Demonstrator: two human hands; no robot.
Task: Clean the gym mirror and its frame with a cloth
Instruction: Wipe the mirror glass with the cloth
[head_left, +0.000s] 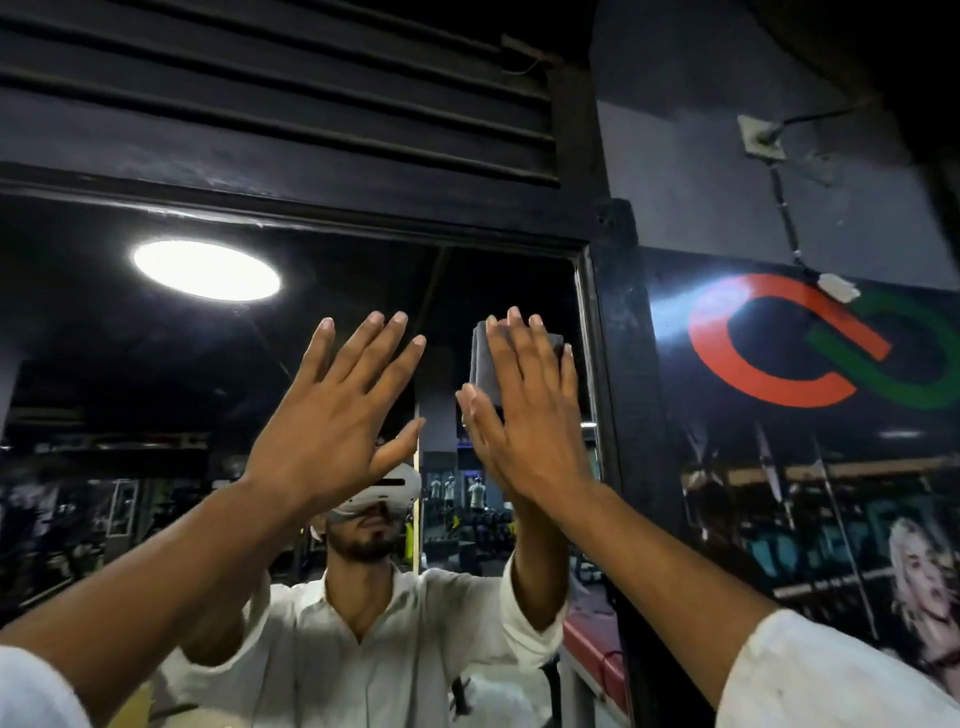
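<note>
Two unclenched grips: right grip (524, 410) flat on grey cloth (485, 364) against mirror (156, 374); left grip (332, 415) splayed

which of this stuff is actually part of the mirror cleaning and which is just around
Part of the job:
- grey cloth
- right hand, pressing the cloth flat on the glass
- left hand, open, raised at the glass
- mirror
- black frame

Just around:
- logo poster
- wall box with its cable
- louvred panel
</note>
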